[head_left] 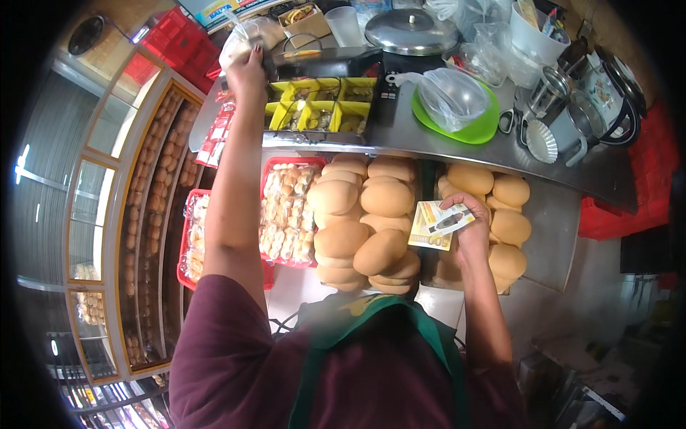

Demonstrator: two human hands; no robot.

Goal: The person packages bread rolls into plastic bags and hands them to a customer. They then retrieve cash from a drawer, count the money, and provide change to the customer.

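My left arm stretches forward over the counter. At its end my left hand (246,71) is closed on a pale, see-through plastic bag (237,47); what lies inside it I cannot make out. Just right of this hand stands a yellow coin tray (318,91) with several compartments of coins. My right hand (470,223) is bent in near my body, closed on a yellow banknote (437,227) with a paler piece of paper or note over it. Large round bread loaves (389,194) lie piled beneath and left of that hand, and more buns (510,227) sit just right of it.
Red trays of small packed buns (287,211) stand left of the loaves. On the metal counter (400,136) are a green plate (477,134) with a bagged bowl, a lidded pan (411,32), and mugs at right. A bread display case (153,214) lines the left.
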